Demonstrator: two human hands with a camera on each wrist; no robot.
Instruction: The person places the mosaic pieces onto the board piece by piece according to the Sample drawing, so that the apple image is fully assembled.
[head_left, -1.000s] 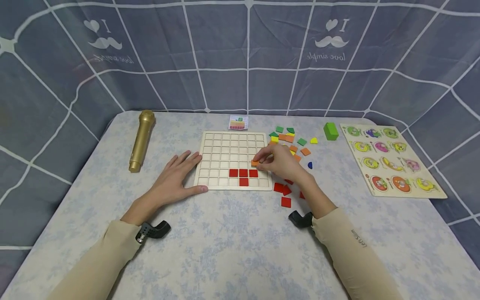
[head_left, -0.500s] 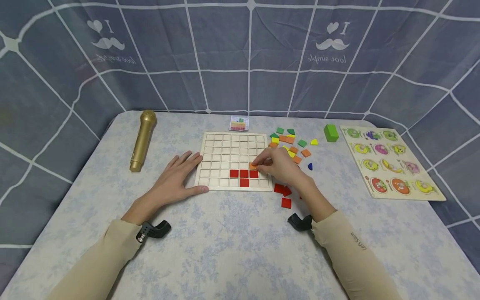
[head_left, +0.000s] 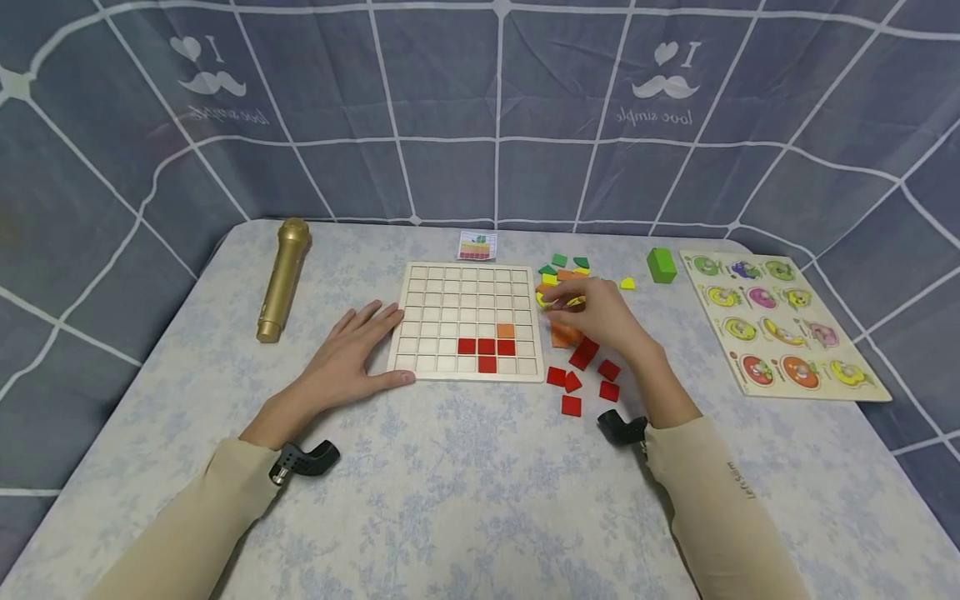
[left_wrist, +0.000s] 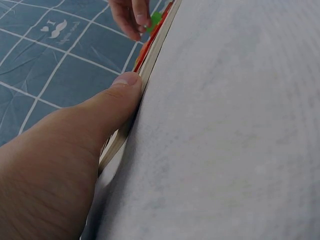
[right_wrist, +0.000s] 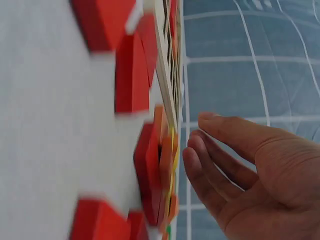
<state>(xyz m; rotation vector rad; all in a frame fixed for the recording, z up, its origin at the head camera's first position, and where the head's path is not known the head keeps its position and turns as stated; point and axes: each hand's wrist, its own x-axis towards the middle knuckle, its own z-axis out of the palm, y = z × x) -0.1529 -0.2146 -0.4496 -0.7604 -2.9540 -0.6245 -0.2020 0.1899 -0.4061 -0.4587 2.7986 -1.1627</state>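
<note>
Your left hand [head_left: 348, 357] lies spread against grid board [head_left: 459, 302]; your right hand [head_left: 603, 315], loosely curved, empty, hovers by orange tiles [head_left: 564, 335] — likely light, stiff, smooth; pinch opposite edges.

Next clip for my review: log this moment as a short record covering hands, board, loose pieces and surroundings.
Left hand: touching the left side of the grid board
Right hand: above the loose pieces, holding nothing visible
Placed: four red squares, one orange square
Loose: right of the board; red nearest the person, orange, yellow and green beyond, partly hidden by the hand
Behind board: small pattern card
Far left: gold microphone
Far right: green block, fruit-picture board
</note>
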